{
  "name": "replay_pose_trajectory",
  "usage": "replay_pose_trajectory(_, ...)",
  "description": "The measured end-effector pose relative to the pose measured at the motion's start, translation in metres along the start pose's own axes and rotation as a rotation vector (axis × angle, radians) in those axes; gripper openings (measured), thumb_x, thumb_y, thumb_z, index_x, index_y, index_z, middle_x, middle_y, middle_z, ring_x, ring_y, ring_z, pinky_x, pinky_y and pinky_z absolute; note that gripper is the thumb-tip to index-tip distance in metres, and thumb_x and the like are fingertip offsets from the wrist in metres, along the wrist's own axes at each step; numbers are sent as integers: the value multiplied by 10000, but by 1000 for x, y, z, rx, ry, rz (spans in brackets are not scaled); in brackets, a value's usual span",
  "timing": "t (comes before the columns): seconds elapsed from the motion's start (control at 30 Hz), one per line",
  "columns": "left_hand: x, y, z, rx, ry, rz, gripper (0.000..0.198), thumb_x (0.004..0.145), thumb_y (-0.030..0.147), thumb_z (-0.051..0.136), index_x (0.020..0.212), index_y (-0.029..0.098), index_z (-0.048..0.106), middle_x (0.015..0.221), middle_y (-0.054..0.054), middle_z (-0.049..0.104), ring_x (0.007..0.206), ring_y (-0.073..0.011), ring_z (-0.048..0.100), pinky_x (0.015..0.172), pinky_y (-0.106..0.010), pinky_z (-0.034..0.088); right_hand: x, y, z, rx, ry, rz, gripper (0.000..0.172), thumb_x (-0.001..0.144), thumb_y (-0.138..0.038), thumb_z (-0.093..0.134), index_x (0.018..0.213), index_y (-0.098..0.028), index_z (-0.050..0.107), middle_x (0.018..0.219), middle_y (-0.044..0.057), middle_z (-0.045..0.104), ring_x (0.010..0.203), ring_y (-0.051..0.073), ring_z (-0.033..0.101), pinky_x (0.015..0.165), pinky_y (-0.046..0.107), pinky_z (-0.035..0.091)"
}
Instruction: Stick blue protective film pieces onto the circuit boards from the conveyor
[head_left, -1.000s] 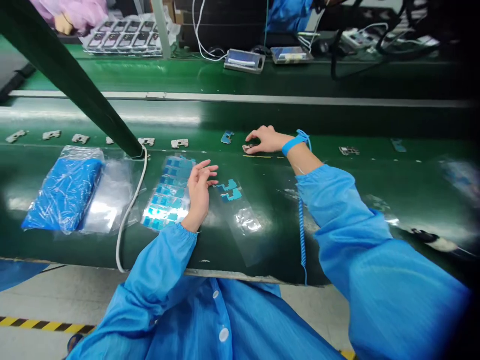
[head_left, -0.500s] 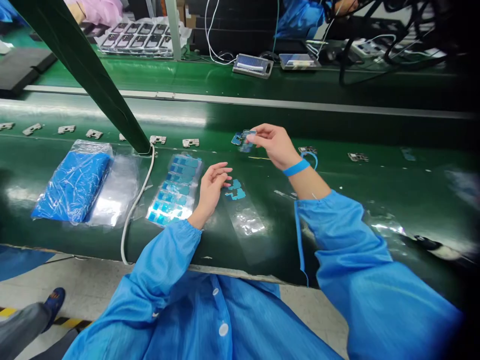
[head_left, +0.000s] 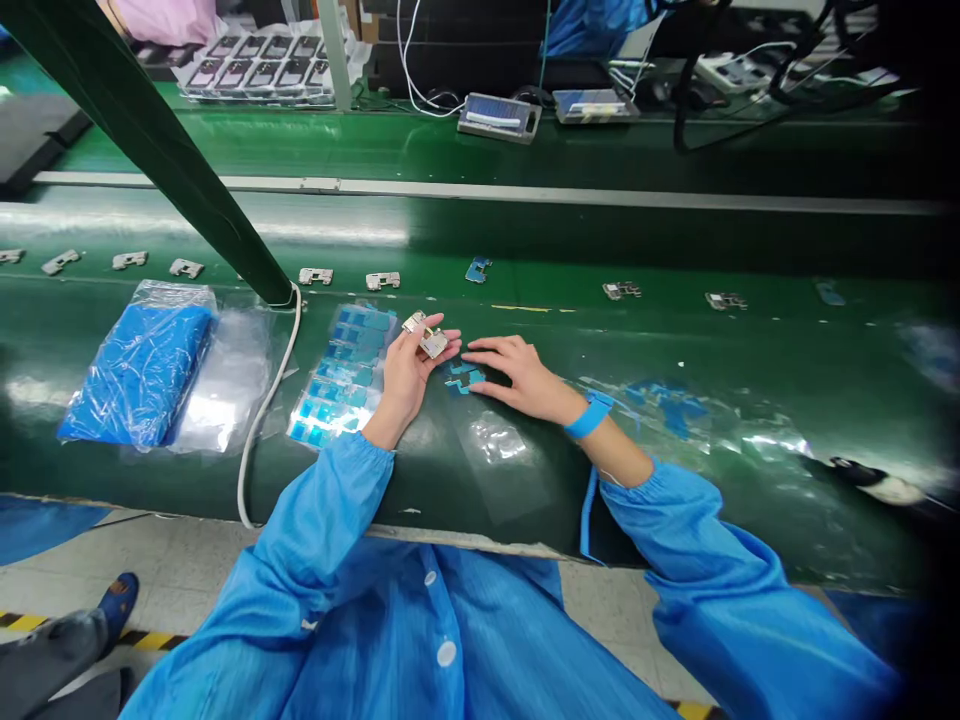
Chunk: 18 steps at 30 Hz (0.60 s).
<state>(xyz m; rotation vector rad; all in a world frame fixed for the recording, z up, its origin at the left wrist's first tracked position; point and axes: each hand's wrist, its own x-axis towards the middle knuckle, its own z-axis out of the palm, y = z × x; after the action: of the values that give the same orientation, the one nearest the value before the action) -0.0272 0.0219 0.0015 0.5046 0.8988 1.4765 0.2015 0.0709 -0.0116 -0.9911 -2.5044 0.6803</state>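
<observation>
My left hand (head_left: 409,372) holds a small phone circuit board (head_left: 432,342), silvery side up, pinched between thumb and fingers. Close beside it on the right, my right hand (head_left: 529,380) has its fingers stretched and apart. Its fingertips are at the blue cut-out film pieces (head_left: 463,378) on a clear sheet (head_left: 499,450); whether they touch cannot be made out. To the left of my left hand lies a sheet of blue film stickers (head_left: 337,385). A board with a blue face (head_left: 477,270) lies beyond my hands.
Silvery boards (head_left: 315,276) lie in a row along the green surface, with more boards (head_left: 621,290) to the right. A bagged blue pack (head_left: 142,370), white cable (head_left: 259,430) and slanting green post (head_left: 157,140) are on the left. Used blue film (head_left: 671,405) lies right.
My right hand has come back toward me from the blue-faced board to the film pieces, its pinch opened. My left hand, empty before, now holds a circuit board.
</observation>
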Motion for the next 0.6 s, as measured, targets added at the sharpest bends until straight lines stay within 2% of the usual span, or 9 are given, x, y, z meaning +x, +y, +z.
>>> replay_pose_trajectory(0.07,1,-2,0,1,29,-63,288,1108,338,585,1216,142,766,973,-90,858,936,-187,823,1075,-378,639,-9,10,7,-110,-38,-19,426,1118,-472,685,1515,-339,759,1640,121,676,1430,404,575,1135,626,473)
replay_pose_trajectory(0.13,1,-5,2,30,40,-98,245,1098,282,583,1153,125,762,926,-97,845,912,-185,817,1058,-377,640,-12,17,15,-163,8,-54,379,1126,-460,678,1469,-350,797,1613,111,706,1402,398,586,1100,602,468)
replay_pose_trajectory(0.23,4,-7,3,88,47,-156,208,1079,193,567,1079,105,755,879,-107,826,853,-180,799,1094,-431,626,-11,28,26,-192,119,-161,365,1151,-492,616,1369,-323,855,1497,122,780,1288,390,629,1018,573,468)
replay_pose_trajectory(0.33,10,-6,0,123,25,-200,221,1086,172,547,1068,95,753,875,-117,816,858,-182,794,1167,-502,594,-4,39,32,-202,210,-293,444,1177,-558,536,1274,-285,873,1301,116,855,1163,361,695,929,529,470)
replay_pose_trajectory(0.47,16,-5,-4,132,1,-220,207,1076,181,573,1103,85,754,907,-119,811,879,-175,788,1232,-504,553,2,37,24,-230,290,-412,387,1186,-510,534,1247,-263,825,1177,80,887,1063,327,789,894,516,493)
replay_pose_trajectory(0.6,21,-8,-7,144,-4,-248,247,1070,174,541,1122,67,756,928,-141,806,851,-189,781,1262,-556,514,-2,28,18,-232,344,-526,274,1152,-374,555,1134,-329,824,1158,50,893,1032,339,814,836,538,532)
